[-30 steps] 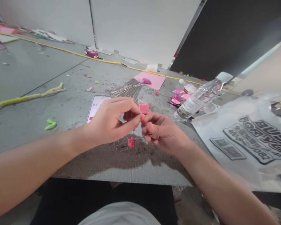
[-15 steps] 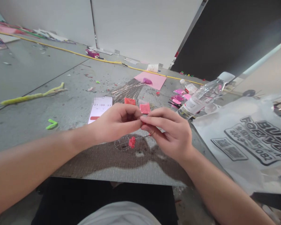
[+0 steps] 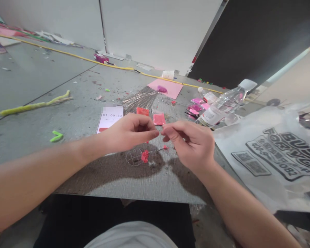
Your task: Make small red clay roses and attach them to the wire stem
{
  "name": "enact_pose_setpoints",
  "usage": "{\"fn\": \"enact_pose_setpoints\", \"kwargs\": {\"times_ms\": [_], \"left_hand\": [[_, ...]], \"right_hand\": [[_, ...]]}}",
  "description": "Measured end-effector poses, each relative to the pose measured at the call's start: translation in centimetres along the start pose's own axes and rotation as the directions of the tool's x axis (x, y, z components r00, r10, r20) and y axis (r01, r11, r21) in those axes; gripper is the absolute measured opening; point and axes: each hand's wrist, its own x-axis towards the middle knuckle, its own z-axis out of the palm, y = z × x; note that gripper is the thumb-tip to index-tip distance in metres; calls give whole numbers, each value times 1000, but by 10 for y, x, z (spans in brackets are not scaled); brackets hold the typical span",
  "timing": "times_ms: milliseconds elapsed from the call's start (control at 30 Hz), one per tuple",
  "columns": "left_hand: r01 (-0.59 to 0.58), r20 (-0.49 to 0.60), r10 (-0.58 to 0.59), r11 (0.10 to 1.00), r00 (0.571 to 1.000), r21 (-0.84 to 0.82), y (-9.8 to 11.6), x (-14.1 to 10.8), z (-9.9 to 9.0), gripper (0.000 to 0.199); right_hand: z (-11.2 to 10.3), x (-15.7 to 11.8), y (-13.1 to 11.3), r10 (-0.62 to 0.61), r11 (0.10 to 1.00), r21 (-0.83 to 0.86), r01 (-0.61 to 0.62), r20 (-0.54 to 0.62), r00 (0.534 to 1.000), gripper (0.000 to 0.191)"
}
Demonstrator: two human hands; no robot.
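Observation:
My left hand (image 3: 134, 132) is closed, thumb and forefinger pressed together above the table. Facing it across a narrow gap, my right hand (image 3: 193, 144) is closed in a pinch too. Whatever either pinch holds is hidden or too small to name. Below my hands lies a loop of silvery wire (image 3: 130, 157) with a crumpled red flower-like lump (image 3: 145, 156) on it and a small red piece (image 3: 165, 147) near a wire end. Just beyond my fingers are a red-orange packet (image 3: 142, 111) and a coral-pink packet (image 3: 158, 119).
A phone (image 3: 111, 117) showing a timer lies behind my left wrist. Farther back are thin metal wires (image 3: 141, 98) and a pink sheet (image 3: 174, 90). At right stand a clear bottle (image 3: 222, 108), tilted in view, and a white plastic bag (image 3: 271, 155).
My fingertips, touching before with a bit of red between them, have come apart slightly. The right hand has shifted a little right, uncovering the small red piece on the table.

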Motion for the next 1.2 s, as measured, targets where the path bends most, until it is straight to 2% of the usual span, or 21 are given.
{"fn": "enact_pose_setpoints", "kwargs": {"times_ms": [100,233,300,333,400,500,600,733,1000,1067,1200], "left_hand": [[-7,25,8,1000,1000,-19,1,0,1,24],[28,23,-28,999,999,-21,4,0,0,23],[59,21,-58,998,998,-8,4,0,-1,23],[66,23,-66,998,998,-2,4,0,-2,23],[67,37,-67,998,997,-5,4,0,-2,24],[58,71,-55,997,996,-41,3,-1,0,25],[49,82,-41,994,996,-96,2,-1,2,25],[42,63,-33,990,997,-132,2,-2,3,23],[47,32,-44,994,998,-94,1,-3,1,21],[56,33,-53,994,998,-89,0,-2,1,21],[36,70,-36,999,997,-7,1,-2,0,20]], "right_hand": [[1,-1,1,9,999,-48,-9,9,1000,16],[2,-2,2,157,986,53,-157,20,987,11],[2,-2,2,184,979,83,-184,14,983,9],[2,-2,3,154,984,86,-154,8,988,9],[3,-1,4,17,997,73,-16,-6,1000,7],[5,1,8,-200,979,30,200,9,980,8],[7,1,12,-294,955,-16,296,80,953,16],[6,1,15,-351,931,-56,360,126,928,29],[-1,3,12,-360,932,24,362,182,915,44],[-2,4,12,-323,946,42,321,180,929,40],[-7,10,12,-213,976,85,199,222,952,20]]}}
